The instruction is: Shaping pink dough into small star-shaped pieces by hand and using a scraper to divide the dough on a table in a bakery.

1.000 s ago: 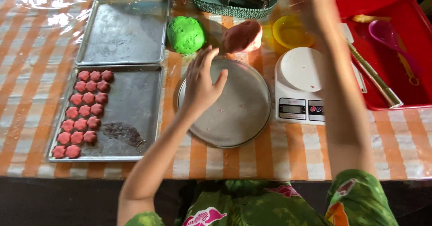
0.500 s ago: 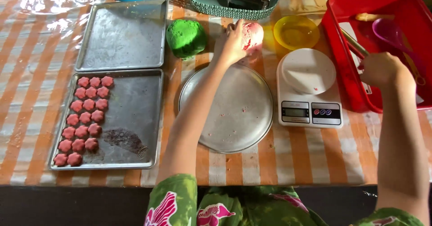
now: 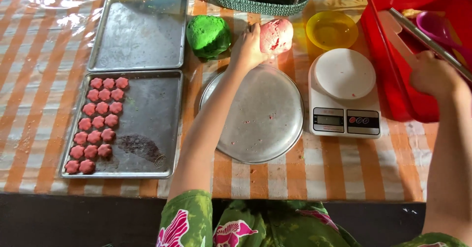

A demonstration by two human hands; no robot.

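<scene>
My left hand (image 3: 248, 48) reaches across the round metal plate (image 3: 260, 114) and grips the left side of a pink dough ball (image 3: 278, 34) lying on the striped tablecloth. A green dough ball (image 3: 209, 34) sits just left of it. My right hand (image 3: 432, 75) is inside the red tray (image 3: 393, 94), with its fingers closed around a long metal tool (image 3: 418, 30) that slants across the tray. A pink scoop (image 3: 437, 23) lies further back in that tray.
A white kitchen scale (image 3: 344, 94) stands between the plate and the red tray. A yellow bowl (image 3: 332, 29) is behind it. At left, a baking sheet (image 3: 147, 129) holds several pink flower-shaped pieces (image 3: 96, 124); another sheet (image 3: 140, 30) lies bare behind it. A teal basket (image 3: 260, 3) is at the back.
My left hand moved from over the round plate back to the pink dough ball and closed on it. My right hand came down into the red tray and took hold of the metal tool.
</scene>
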